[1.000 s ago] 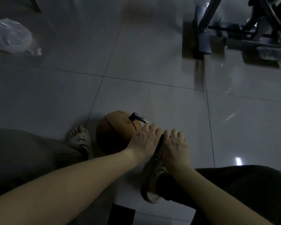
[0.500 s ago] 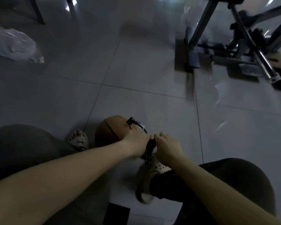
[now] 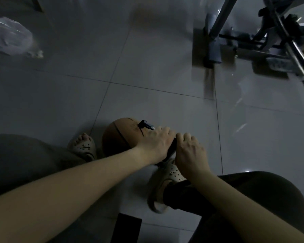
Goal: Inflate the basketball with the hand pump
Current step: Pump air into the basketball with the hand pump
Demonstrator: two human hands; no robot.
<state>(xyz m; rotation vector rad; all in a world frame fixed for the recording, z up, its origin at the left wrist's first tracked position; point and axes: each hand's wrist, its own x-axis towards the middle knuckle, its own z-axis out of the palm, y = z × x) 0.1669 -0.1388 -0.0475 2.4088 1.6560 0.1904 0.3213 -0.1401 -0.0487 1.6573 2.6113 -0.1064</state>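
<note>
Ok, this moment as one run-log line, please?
left hand: grips pump | right hand: grips pump | basketball: hose attached

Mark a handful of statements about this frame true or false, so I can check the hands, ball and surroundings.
1. The left hand and right hand both grip the hand pump. True.
2. A black connector sits on top of the basketball. True.
3. The basketball rests on a table. False: it sits on the tiled floor, between the person's feet.
4. The plastic bag lies against the basketball. False: it lies well away, at the upper left of the view.
5. The person is barefoot. False: both feet wear perforated sandals.
</note>
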